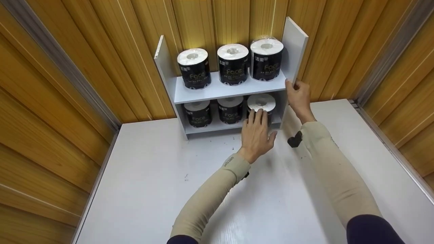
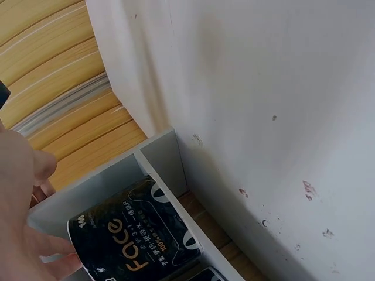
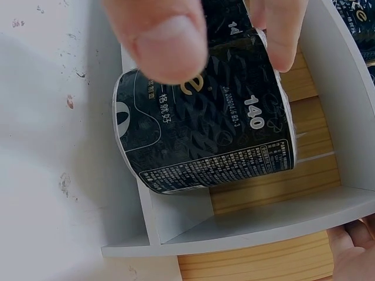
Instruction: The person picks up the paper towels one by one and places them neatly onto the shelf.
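Observation:
A white two-tier shelf stands against the back wall. My left hand rests its fingers on the lower right toilet paper roll, its thumb held away to the side. That roll has a black wrapper and stands upright inside the lower compartment. In the right wrist view, the left thumb looms close to the camera, in front of the roll. My right hand grips the shelf's right side panel near the upper board; its fingers are partly hidden behind the panel.
Three matching rolls line the upper board. Two more rolls stand to the left on the lower board. Wood-look panels enclose the white table at the back and both sides.

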The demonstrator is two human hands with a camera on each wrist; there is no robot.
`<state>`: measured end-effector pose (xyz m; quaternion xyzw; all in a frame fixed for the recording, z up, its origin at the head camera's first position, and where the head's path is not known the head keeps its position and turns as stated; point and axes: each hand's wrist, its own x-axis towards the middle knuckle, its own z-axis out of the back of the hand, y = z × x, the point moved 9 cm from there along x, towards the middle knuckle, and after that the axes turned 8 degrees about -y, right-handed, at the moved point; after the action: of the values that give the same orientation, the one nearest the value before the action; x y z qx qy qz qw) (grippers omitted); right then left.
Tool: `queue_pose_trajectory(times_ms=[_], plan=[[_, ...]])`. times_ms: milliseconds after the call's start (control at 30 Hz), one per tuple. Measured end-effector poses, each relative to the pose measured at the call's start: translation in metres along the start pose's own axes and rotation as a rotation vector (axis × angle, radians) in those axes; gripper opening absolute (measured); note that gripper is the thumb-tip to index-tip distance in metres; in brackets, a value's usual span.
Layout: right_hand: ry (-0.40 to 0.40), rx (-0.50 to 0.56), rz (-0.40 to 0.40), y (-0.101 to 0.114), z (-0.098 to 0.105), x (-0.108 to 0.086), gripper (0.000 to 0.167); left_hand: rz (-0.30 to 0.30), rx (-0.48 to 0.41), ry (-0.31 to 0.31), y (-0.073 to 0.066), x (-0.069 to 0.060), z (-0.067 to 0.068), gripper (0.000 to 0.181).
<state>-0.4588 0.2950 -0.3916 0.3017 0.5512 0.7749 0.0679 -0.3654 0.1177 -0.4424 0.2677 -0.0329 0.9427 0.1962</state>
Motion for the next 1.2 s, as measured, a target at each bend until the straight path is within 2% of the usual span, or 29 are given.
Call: queue_pose_trajectory(times_ms=[333,700,1200], plan=[[-0.019,-0.014,0.002,0.001,0.003,0.001,0.046,-0.009,-0.005,0.031,0.0,0.003,-0.005,0.077],[-0.029,-0.018,0.015,0.001,0.003,0.001,0.044,-0.012,0.026,0.11,-0.001,0.01,-0.013,0.078],[-0.031,0.003,0.034,0.003,0.002,0.001,0.046,0.002,-0.028,0.107,-0.001,0.025,-0.016,0.077]])
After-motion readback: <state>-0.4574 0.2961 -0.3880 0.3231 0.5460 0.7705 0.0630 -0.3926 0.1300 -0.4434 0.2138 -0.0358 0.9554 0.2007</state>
